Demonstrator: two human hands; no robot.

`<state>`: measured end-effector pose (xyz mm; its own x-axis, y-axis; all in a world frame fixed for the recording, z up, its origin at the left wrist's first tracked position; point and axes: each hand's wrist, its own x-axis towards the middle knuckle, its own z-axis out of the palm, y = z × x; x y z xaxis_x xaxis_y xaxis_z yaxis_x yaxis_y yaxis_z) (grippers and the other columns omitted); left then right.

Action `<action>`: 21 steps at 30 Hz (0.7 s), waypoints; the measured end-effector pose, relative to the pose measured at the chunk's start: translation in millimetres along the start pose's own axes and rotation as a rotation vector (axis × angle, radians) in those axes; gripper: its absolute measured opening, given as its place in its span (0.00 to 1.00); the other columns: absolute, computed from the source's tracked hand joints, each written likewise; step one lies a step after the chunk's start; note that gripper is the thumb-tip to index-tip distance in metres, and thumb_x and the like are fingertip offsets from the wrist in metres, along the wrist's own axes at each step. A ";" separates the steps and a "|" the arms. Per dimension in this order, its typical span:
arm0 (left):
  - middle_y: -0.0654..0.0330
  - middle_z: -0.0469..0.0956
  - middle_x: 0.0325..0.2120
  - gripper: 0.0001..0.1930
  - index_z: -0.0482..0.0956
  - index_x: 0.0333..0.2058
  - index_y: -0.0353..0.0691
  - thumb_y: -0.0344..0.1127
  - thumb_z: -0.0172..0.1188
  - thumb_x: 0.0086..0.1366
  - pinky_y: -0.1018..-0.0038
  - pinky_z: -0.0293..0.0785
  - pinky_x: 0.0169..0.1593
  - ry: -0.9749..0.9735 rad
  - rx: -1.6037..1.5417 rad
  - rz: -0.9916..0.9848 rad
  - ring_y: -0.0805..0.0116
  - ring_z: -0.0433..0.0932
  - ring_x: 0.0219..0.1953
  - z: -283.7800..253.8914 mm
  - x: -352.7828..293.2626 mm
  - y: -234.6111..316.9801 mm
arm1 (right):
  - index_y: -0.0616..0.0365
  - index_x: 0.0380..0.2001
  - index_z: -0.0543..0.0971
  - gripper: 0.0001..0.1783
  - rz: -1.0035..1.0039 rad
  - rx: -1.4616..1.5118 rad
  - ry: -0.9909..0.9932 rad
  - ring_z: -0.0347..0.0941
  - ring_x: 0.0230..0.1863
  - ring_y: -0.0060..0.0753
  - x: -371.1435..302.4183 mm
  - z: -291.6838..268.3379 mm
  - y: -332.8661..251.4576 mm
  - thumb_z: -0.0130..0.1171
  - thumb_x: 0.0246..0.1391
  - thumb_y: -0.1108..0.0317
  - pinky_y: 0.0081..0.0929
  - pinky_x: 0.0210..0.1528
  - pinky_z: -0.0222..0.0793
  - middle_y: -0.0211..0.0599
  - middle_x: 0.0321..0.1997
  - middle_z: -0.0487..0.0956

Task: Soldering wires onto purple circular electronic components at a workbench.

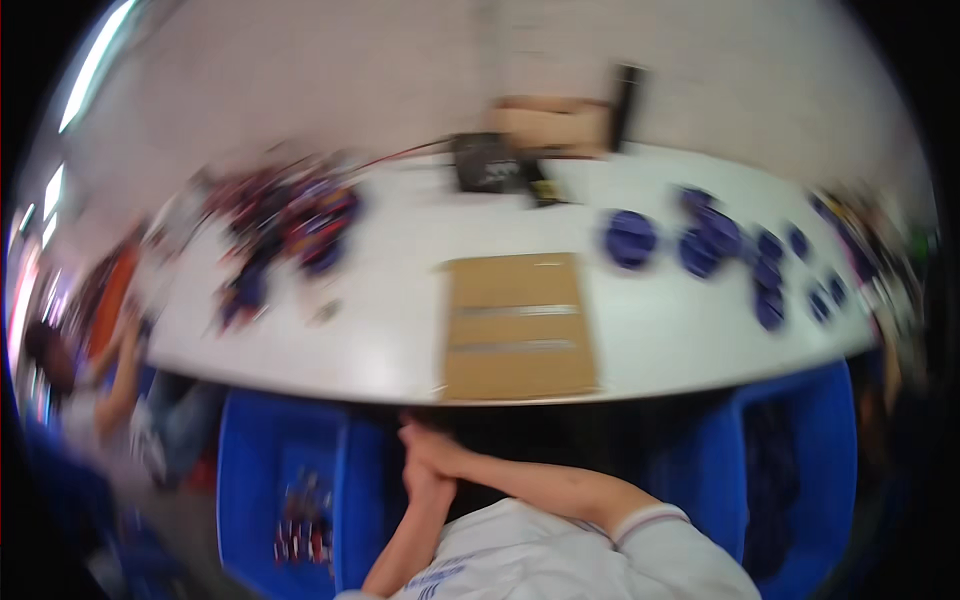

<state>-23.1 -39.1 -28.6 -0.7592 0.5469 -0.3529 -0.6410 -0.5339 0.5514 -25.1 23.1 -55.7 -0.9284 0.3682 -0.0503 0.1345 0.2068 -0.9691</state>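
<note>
Sideways run strips point(513, 346) on cardboard sheet point(520, 375); hands point(432, 459) touching.

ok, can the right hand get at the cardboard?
Probably yes: the right hand meets the left hand by the near edge of the table, where the cardboard lies uncovered.

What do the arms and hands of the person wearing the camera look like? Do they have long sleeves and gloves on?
No long sleeves: both forearms are bare. The left hand and right hand look gloveless, though blurry. The right sleeve is short and white, with a thin darker stripe near its edge. The white shirt has blue markings.
</note>
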 end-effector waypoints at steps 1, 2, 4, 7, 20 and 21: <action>0.62 0.71 0.48 0.19 0.68 0.53 0.45 0.45 0.45 0.68 0.77 0.62 0.51 -0.052 0.051 0.080 0.72 0.70 0.45 22.4 -16.8 4.5 | 0.55 0.60 0.61 0.31 0.264 0.337 -0.248 0.62 0.58 0.45 8.2 -14.8 -20.7 0.39 0.59 0.49 0.32 0.57 0.57 0.45 0.59 0.66; 0.63 0.70 0.50 0.21 0.65 0.56 0.47 0.47 0.42 0.69 0.75 0.59 0.55 -0.074 0.072 0.041 0.71 0.68 0.49 47.5 -30.3 5.2 | 0.54 0.60 0.60 0.33 0.273 0.229 -0.268 0.64 0.55 0.45 15.4 -17.2 -5.2 0.39 0.59 0.45 0.28 0.55 0.59 0.44 0.58 0.68; 0.62 0.64 0.56 0.22 0.60 0.59 0.48 0.46 0.40 0.69 0.72 0.55 0.60 -0.240 -0.033 -0.068 0.66 0.64 0.56 5.1 -15.4 17.5 | 0.54 0.60 0.59 0.34 0.107 0.078 -0.133 0.63 0.57 0.47 18.7 15.1 7.8 0.38 0.59 0.43 0.30 0.57 0.58 0.45 0.60 0.65; 0.61 0.63 0.57 0.24 0.61 0.59 0.47 0.50 0.40 0.68 0.71 0.53 0.62 -0.268 -0.087 -0.168 0.64 0.63 0.57 7.7 -2.0 8.5 | 0.51 0.63 0.55 0.32 -0.086 -0.324 -0.285 0.51 0.65 0.47 -5.0 1.8 -20.6 0.30 0.62 0.46 0.34 0.65 0.46 0.44 0.66 0.55; 0.57 0.62 0.58 0.29 0.63 0.57 0.44 0.57 0.39 0.66 0.69 0.47 0.64 -0.589 -0.166 -0.058 0.62 0.59 0.60 -30.2 19.3 1.2 | 0.52 0.64 0.52 0.31 -0.099 -0.301 -0.245 0.39 0.69 0.45 -15.0 -31.1 -19.4 0.27 0.62 0.48 0.37 0.69 0.34 0.41 0.69 0.48; 0.57 0.62 0.58 0.28 0.63 0.58 0.44 0.56 0.39 0.67 0.68 0.47 0.65 -0.463 -0.097 -0.109 0.62 0.58 0.61 -5.5 5.4 2.0 | 0.53 0.64 0.51 0.31 0.004 -0.257 -0.285 0.39 0.70 0.45 -6.7 -46.4 -27.1 0.27 0.62 0.48 0.37 0.69 0.34 0.41 0.69 0.48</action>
<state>-29.1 -40.8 -33.6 -0.5707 0.8210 -0.0189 -0.7386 -0.5031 0.4488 -6.4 57.1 -17.9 -0.9818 0.1102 -0.1546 0.1877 0.4397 -0.8783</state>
